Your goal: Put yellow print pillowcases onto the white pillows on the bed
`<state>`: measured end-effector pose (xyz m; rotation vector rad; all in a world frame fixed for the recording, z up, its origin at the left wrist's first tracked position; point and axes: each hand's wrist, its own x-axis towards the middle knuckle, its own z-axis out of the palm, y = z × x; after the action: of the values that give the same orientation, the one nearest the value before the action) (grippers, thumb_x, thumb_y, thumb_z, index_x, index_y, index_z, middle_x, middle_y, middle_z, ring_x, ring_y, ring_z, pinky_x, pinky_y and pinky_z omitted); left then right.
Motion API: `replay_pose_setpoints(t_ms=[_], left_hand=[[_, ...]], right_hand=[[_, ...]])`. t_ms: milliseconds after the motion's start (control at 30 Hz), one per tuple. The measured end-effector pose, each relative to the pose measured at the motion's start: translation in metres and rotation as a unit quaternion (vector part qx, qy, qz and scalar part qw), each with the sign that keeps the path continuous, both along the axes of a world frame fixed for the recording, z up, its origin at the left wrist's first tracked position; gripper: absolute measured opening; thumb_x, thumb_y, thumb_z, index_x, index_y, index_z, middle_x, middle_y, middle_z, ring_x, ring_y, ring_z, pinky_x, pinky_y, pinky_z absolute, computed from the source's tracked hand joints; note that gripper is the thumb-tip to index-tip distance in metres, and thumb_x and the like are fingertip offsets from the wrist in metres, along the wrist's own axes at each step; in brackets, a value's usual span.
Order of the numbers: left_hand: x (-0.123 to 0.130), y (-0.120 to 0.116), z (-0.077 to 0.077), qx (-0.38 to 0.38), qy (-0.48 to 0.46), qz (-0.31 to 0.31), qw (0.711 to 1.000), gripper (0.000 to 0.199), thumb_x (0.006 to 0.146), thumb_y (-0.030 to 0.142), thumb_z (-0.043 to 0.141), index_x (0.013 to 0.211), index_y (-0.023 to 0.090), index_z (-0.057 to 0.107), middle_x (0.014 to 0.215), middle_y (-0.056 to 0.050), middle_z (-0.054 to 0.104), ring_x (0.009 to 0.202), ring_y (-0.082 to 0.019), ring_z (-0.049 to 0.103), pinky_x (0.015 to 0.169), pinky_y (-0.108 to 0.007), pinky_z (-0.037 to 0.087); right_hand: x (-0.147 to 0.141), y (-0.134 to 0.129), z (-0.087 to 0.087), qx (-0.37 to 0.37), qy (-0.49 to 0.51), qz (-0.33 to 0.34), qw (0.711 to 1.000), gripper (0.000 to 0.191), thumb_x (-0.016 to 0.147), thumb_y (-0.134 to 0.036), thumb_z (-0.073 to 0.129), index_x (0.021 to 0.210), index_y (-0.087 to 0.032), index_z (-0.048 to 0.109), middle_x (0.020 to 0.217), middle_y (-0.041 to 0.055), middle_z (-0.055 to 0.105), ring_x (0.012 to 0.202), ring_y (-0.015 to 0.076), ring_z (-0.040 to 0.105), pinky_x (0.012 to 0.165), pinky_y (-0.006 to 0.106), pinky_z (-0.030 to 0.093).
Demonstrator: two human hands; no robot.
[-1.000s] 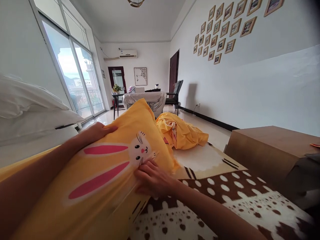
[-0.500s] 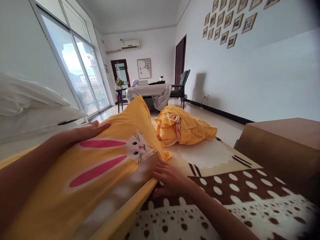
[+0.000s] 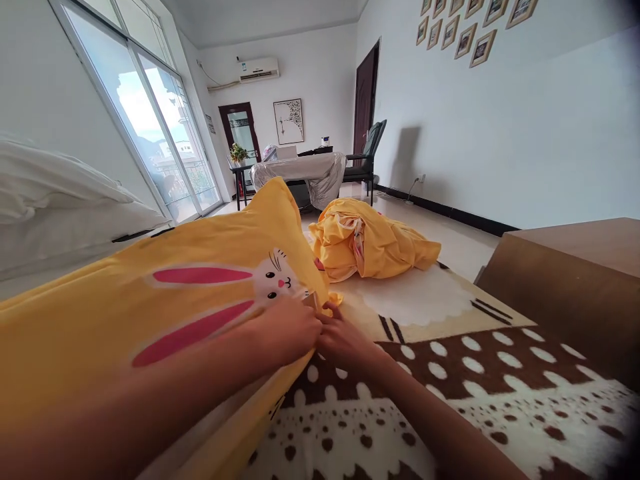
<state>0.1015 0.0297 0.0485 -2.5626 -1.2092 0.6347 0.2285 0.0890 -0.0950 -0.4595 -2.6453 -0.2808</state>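
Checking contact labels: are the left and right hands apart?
No, the left hand meets the right hand at the edge of the yellow rabbit-print pillowcase.

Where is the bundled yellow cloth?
In the head view, the bundled yellow cloth lies right of centre on the patterned blanket, beside the rabbit-print cover.

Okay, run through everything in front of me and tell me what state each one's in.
Bunny-print pillowcase: rabbit side up
Yellow fabric bundle: crumpled
Patterned blanket: spread out
Left hand: closed on the pillowcase edge
Right hand: fingers bent, grip partly hidden
Far furniture: draped in plastic
Armchair: upright
Air conditioner: wall-mounted, on or off unclear
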Motion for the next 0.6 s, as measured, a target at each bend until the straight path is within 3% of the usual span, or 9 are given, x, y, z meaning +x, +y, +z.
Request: replay_pose_setpoints(t_ms=[67,167,267,367,433,600], left_hand=[[0.014,0.021,-0.030,-0.033,0.027,0.017,0.999,0.025,0.079,0.006,0.046,0.075,0.014,0.069,0.079,-0.010,0.071,0.069,-0.019,0.064,0.063,-0.029,0.043],[0.011,0.047,-0.060,-0.052,0.046,0.011,0.998,0.022,0.080,0.008,0.051,0.078,0.014,0.071,0.087,-0.010,0.073,0.084,-0.022,0.065,0.076,-0.029,0.044],[-0.002,0.056,-0.077,-0.039,0.051,-0.007,0.998,0.023,0.083,0.010,0.050,0.091,0.013,0.071,0.105,-0.011,0.070,0.112,-0.024,0.056,0.098,-0.031,0.036],[-0.010,0.054,-0.087,-0.003,0.043,-0.011,0.999,0.032,0.087,0.010,0.045,0.113,0.011,0.063,0.130,-0.011,0.057,0.130,-0.022,0.040,0.109,-0.030,0.024],[-0.013,0.052,-0.093,0.023,0.040,0.008,0.999,0.033,0.087,0.010,0.045,0.116,0.010,0.060,0.129,-0.013,0.057,0.128,-0.022,0.043,0.109,-0.033,0.025],[-0.018,0.053,-0.105,0.074,0.018,0.045,0.996,0.020,0.082,0.008,0.053,0.097,0.011,0.066,0.098,-0.010,0.069,0.099,-0.021,0.061,0.095,-0.038,0.040]], right_hand=[[0.002,0.004,-0.003,-0.015,-0.022,-0.018,0.999,0.018,0.084,-0.009,0.048,0.081,-0.018,0.063,0.085,0.0072,0.068,0.097,0.0206,0.054,0.100,0.042,0.019],[0.002,0.011,-0.007,-0.048,-0.063,-0.034,0.996,0.017,0.082,-0.009,0.050,0.078,-0.017,0.065,0.083,0.0079,0.069,0.096,0.0213,0.054,0.099,0.042,0.020],[0.002,0.015,-0.008,-0.068,-0.089,-0.025,0.993,0.015,0.081,-0.009,0.051,0.080,-0.017,0.064,0.083,0.0078,0.068,0.098,0.0217,0.052,0.095,0.040,0.023],[0.005,0.016,-0.005,-0.066,-0.080,-0.033,0.994,0.014,0.083,-0.009,0.050,0.088,-0.016,0.061,0.087,0.0081,0.067,0.096,0.0210,0.051,0.089,0.037,0.026],[0.008,0.015,-0.002,-0.060,-0.070,-0.055,0.994,0.013,0.085,-0.010,0.049,0.090,-0.016,0.059,0.087,0.0079,0.066,0.093,0.0204,0.052,0.084,0.036,0.027],[0.013,0.010,0.006,-0.067,-0.113,-0.089,0.987,0.016,0.087,-0.011,0.051,0.077,-0.016,0.062,0.078,0.0057,0.065,0.089,0.0199,0.053,0.079,0.035,0.027]])
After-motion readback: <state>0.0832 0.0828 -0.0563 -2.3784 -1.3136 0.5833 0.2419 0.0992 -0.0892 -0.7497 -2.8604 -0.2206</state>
